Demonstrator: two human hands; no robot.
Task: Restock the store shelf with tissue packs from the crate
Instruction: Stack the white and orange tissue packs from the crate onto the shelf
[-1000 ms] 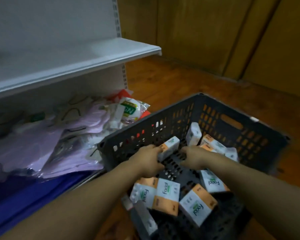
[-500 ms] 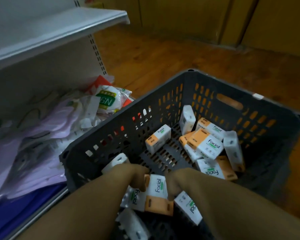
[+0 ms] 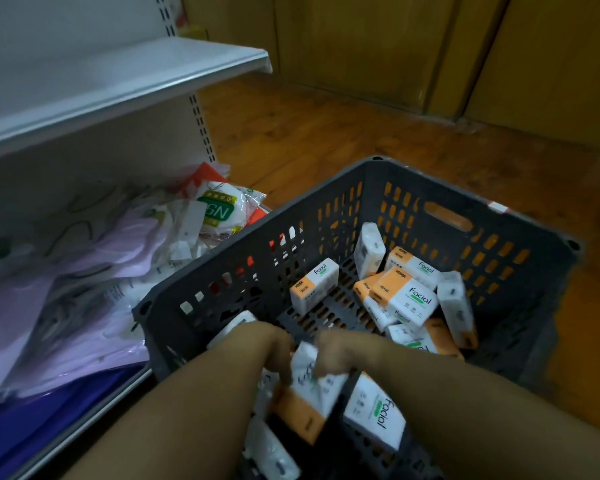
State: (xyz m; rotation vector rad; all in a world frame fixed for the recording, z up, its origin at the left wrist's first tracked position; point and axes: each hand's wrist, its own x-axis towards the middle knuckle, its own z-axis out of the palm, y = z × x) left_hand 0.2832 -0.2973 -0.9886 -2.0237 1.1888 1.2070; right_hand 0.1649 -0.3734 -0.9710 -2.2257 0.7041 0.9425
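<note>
Wood floor [image 3: 326, 126], crate [image 3: 243, 271] right of shelf [image 3: 118, 74]; left hand [image 3: 274, 342] and right hand [image 3: 333, 355] both grip one blurred pack [image 3: 303, 370]

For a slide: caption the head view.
Left hand and right hand grip a tissue pack in the grey crate beside the shelf.

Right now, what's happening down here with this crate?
A person reaches into the dark grey crate with both arms. The left hand and right hand grip one white-and-orange tissue pack between them at the near end. More loose packs lie scattered at the far end. No packs show yet on the white shelf beside it.
</note>
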